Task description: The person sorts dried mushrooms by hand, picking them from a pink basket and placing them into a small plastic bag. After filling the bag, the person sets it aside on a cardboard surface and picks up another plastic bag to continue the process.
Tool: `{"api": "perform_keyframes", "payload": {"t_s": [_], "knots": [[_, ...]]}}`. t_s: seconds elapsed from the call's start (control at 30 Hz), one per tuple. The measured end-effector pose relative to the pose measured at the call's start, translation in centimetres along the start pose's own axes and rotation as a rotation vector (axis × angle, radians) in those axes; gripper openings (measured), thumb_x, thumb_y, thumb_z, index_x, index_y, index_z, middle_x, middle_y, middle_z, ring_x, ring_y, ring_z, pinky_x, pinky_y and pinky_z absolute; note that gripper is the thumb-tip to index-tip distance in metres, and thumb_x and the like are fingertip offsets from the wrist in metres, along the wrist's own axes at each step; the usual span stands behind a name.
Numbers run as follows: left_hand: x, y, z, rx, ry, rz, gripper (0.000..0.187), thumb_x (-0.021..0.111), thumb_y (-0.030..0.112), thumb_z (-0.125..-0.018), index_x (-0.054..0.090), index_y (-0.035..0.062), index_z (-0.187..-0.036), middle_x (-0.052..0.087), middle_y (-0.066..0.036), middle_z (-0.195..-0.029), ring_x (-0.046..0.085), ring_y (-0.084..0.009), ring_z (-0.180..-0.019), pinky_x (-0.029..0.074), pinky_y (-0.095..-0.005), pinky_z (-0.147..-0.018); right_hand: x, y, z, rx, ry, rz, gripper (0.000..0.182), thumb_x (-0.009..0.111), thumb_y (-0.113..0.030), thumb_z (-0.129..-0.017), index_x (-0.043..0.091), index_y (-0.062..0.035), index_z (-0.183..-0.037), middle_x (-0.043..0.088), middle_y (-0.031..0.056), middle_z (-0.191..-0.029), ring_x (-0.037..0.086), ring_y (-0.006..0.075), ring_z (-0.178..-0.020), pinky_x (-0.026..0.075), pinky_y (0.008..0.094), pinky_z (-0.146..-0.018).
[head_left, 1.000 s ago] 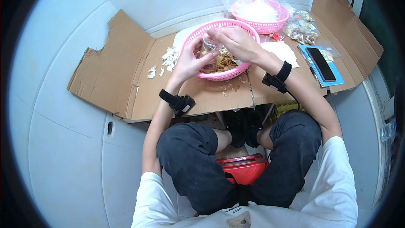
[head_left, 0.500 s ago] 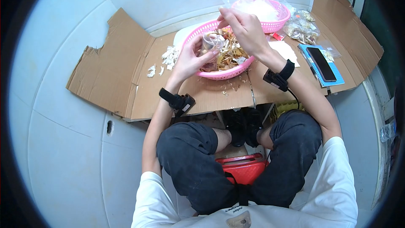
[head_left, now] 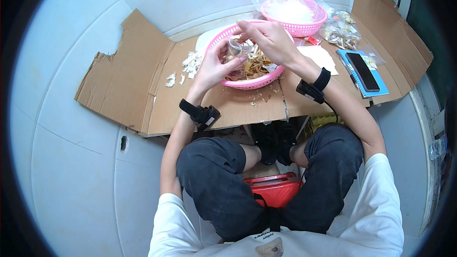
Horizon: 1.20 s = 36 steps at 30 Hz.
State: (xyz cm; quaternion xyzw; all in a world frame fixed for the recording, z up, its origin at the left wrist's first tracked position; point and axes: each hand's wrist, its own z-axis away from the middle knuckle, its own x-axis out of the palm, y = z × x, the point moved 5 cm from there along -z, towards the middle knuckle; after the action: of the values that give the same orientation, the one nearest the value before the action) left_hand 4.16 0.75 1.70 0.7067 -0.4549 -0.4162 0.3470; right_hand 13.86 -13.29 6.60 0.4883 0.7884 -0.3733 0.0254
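My left hand [head_left: 216, 66] is closed around a clear plastic bag [head_left: 238, 50], its round mouth facing up. Some pale and reddish contents show through the plastic, but I cannot make out what they are. Just above the bag's mouth is my right hand [head_left: 272, 42], its fingers bent together at the tips. Whether it pinches something small is hidden. Both hands are over a pink plastic basket [head_left: 252, 84] that holds a heap of dried brown and yellowish strips [head_left: 259, 64].
A second pink basket [head_left: 307, 30] with clear bags stands behind. Filled bags [head_left: 342, 33], a phone [head_left: 362, 72] on a blue notebook [head_left: 380, 90] and white paper [head_left: 321, 59] lie right. White pieces [head_left: 192, 64] lie left on the cardboard [head_left: 190, 107]. A red stool [head_left: 273, 192] is below.
My right hand has come down and slightly left, closer to the bag's mouth. My left hand keeps the bag in nearly the same place.
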Motion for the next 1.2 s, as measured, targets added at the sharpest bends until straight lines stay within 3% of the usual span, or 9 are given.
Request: {"api": "perform_keyframes", "payload": {"t_s": [0.17,0.27,0.33,0.47,0.57,0.67,0.73,0.83,1.2], "knots": [[0.1,0.2,0.1,-0.025,-0.012,-0.006,0.050,0.075,0.012,-0.091,0.052,-0.0024,-0.134,0.066,-0.010,-0.120,0.063,-0.0142,-0.111,0.053,-0.0305,-0.096,0.4,0.1,0.0,-0.043,-0.082,0.097,0.063,0.046,-0.052,-0.104,0.077,0.0010,-0.094,0.075,0.0165,-0.082,0.072,0.0258,-0.076,0.055,0.0367,-0.070],[0.1,0.2,0.2,-0.023,-0.005,-0.022,0.049,0.075,0.012,-0.092,0.053,-0.0026,-0.133,0.066,-0.010,-0.119,0.063,-0.0142,-0.110,0.054,-0.0302,-0.094,0.9,0.5,0.2,-0.055,-0.128,0.044,0.067,0.042,-0.055,-0.105,0.077,0.0020,-0.094,0.075,0.0166,-0.084,0.071,0.0284,-0.075,0.054,0.0394,-0.081],[0.1,0.1,0.1,-0.030,-0.004,-0.022,0.048,0.075,0.012,-0.092,0.053,-0.0026,-0.132,0.066,-0.010,-0.119,0.064,-0.0141,-0.110,0.054,-0.0301,-0.094,1.5,0.7,0.2,-0.107,-0.297,0.227,0.061,0.041,-0.049,-0.107,0.077,-0.0003,-0.100,0.071,0.0128,-0.087,0.063,0.0242,-0.095,0.048,0.0382,-0.090],[-0.1,-0.1,0.0,-0.017,-0.001,-0.055,0.048,0.075,0.012,-0.092,0.053,-0.0029,-0.131,0.066,-0.011,-0.119,0.064,-0.0135,-0.109,0.055,-0.0288,-0.092,1.2,0.4,0.4,-0.099,-0.189,0.132,0.074,0.036,-0.057,-0.106,0.076,0.0029,-0.091,0.074,0.0165,-0.083,0.066,0.0314,-0.087,0.044,0.0433,-0.101],[-0.1,0.0,0.0,-0.029,-0.002,-0.026,0.048,0.074,0.010,-0.092,0.052,-0.0031,-0.132,0.066,-0.011,-0.120,0.064,-0.0139,-0.110,0.054,-0.0290,-0.093,0.4,0.0,0.2,-0.054,-0.107,0.035,0.074,0.037,-0.058,-0.106,0.076,0.0037,-0.092,0.073,0.0157,-0.080,0.064,0.0297,-0.091,0.045,0.0419,-0.099],[0.1,0.2,0.1,-0.036,0.000,0.009,0.048,0.074,0.010,-0.092,0.052,-0.0031,-0.132,0.065,-0.011,-0.121,0.064,-0.0145,-0.111,0.054,-0.0298,-0.095,0.3,-0.1,0.1,-0.075,-0.112,0.061,0.068,0.042,-0.055,-0.105,0.076,0.0028,-0.095,0.072,0.0153,-0.077,0.066,0.0276,-0.085,0.049,0.0403,-0.088],[0.1,0.2,0.2,-0.038,0.002,0.021,0.048,0.073,0.009,-0.092,0.052,-0.0031,-0.133,0.065,-0.011,-0.122,0.064,-0.0148,-0.112,0.054,-0.0303,-0.096,-0.2,-0.6,0.4,-0.059,-0.003,-0.008,0.058,0.047,-0.049,-0.105,0.076,0.0004,-0.096,0.070,0.0142,-0.074,0.065,0.0254,-0.072,0.051,0.0377,-0.073],[0.0,0.2,0.1,-0.017,0.006,0.002,0.049,0.073,0.009,-0.092,0.051,-0.0029,-0.134,0.065,-0.011,-0.122,0.063,-0.0149,-0.113,0.054,-0.0304,-0.096,-0.5,0.0,0.2,-0.031,0.079,0.035,0.050,0.051,-0.044,-0.104,0.075,-0.0022,-0.095,0.069,0.0138,-0.073,0.065,0.0244,-0.063,0.050,0.0360,-0.061],[0.0,0.2,0.1,0.003,-0.001,-0.044,0.046,0.075,0.012,-0.091,0.055,-0.0008,-0.130,0.066,-0.009,-0.119,0.064,-0.0142,-0.110,0.054,-0.0300,-0.094,0.2,-0.6,0.3,-0.131,0.004,0.153,0.044,0.049,-0.043,-0.105,0.072,-0.0060,-0.107,0.070,0.0147,-0.075,0.069,0.0297,-0.069,0.051,0.0405,-0.062]]}}
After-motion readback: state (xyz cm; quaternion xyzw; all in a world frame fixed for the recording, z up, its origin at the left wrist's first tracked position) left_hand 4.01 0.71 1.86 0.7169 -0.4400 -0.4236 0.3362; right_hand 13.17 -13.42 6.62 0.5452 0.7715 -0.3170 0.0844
